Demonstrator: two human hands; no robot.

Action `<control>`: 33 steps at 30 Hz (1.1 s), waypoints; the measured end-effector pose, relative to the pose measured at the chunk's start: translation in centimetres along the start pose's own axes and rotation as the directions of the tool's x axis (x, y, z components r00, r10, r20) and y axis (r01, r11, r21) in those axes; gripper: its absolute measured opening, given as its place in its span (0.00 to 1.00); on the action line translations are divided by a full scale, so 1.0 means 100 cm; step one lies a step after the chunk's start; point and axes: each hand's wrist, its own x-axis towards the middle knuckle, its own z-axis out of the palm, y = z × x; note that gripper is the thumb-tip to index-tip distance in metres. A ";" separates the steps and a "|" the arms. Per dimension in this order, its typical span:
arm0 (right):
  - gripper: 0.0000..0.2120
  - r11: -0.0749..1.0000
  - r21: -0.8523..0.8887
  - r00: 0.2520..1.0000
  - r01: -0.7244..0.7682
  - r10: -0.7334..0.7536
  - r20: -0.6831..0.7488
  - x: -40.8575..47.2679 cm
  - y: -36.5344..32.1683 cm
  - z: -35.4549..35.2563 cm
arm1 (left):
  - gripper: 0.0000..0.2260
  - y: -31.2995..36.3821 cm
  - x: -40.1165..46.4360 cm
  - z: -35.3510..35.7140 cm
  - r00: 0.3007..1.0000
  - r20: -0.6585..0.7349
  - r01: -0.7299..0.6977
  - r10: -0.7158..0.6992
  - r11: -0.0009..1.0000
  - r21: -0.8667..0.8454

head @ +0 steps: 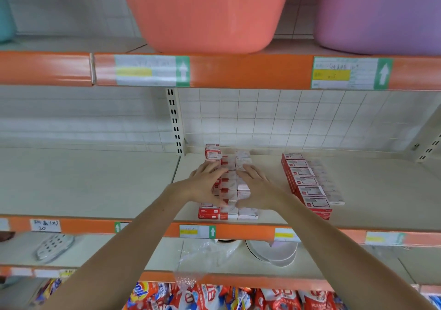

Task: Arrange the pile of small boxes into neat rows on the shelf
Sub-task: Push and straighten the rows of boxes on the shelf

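While the small boxes [229, 185] lay in rows running from front to back on the shelf [372, 190], right between both hands, the left hand [206, 185] and right hand [256, 190] pressed their sides with loose fingers

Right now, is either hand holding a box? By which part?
Neither lifts one. The left hand and right hand lie with fingers spread on the middle block of small boxes, left and right sides; whether thumbs pinch is unclear.

Small boxes [228, 185] — red and white; shelf [95, 181] cream with an orange edge strip [250, 71]. Above sit a coral tub [207, 11] and a lilac tub [377, 14] — backing tiles [286, 119] white.
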 end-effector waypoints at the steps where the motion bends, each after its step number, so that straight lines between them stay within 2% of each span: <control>1: 0.53 1.000 -0.013 0.999 0.000 0.000 0.038 0.000 -0.001 -0.001 | 0.53 0.001 -0.001 0.000 1.000 0.021 0.003 -0.003 1.000 -0.016; 4: 0.60 0.999 -0.040 0.994 0.001 0.003 0.108 -0.001 -0.004 -0.003 | 0.59 0.006 -0.003 0.004 0.996 0.084 0.011 -0.012 1.000 0.021; 8: 0.68 0.996 -0.083 0.987 0.014 -0.001 0.159 -0.002 -0.005 -0.003 | 0.61 0.010 -0.001 0.005 0.998 0.065 0.013 -0.017 0.998 0.067; 13: 0.68 0.995 -0.102 0.986 0.021 -0.003 0.168 -0.001 -0.004 -0.002 | 0.63 0.007 0.003 0.011 0.996 0.076 0.020 -0.036 0.981 0.195; 18: 0.67 0.996 -0.082 0.992 0.029 -0.019 0.122 -0.002 -0.001 0.001 | 0.63 0.003 0.004 0.011 1.000 0.019 -0.002 -0.002 0.983 0.183; 28: 0.66 0.997 -0.067 0.995 0.041 -0.035 0.089 -0.005 -0.001 0.002 | 0.62 0.001 0.001 0.014 1.000 -0.003 0.005 -0.004 0.980 0.197; 33: 0.68 0.989 -0.138 0.991 0.051 -0.034 0.126 -0.003 0.002 0.002 | 0.62 -0.001 -0.006 0.013 1.000 0.011 0.020 -0.023 0.985 0.173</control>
